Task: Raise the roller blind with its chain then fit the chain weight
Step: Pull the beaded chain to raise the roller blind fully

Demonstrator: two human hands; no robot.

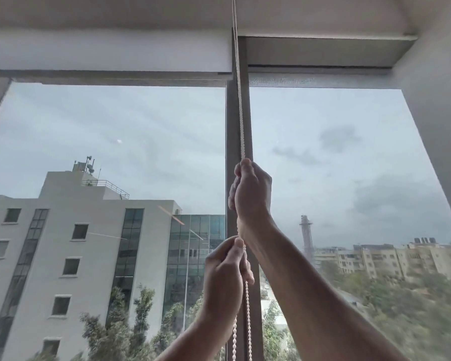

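Observation:
A white beaded chain (239,108) hangs in two strands in front of the grey window mullion (231,142), running from the ceiling to the bottom of the view. My right hand (251,191) is closed around the chain high up. My left hand (223,278) grips the same chain just below it. The white roller blind (107,50) on the left is rolled nearly to the top, its bottom bar just under the upper frame. The right blind (320,52) is also high up. No chain weight is in view.
Two large glass panes show a grey building, trees and cloudy sky outside. A white wall (438,131) closes the window recess on the right. The ceiling runs across the top.

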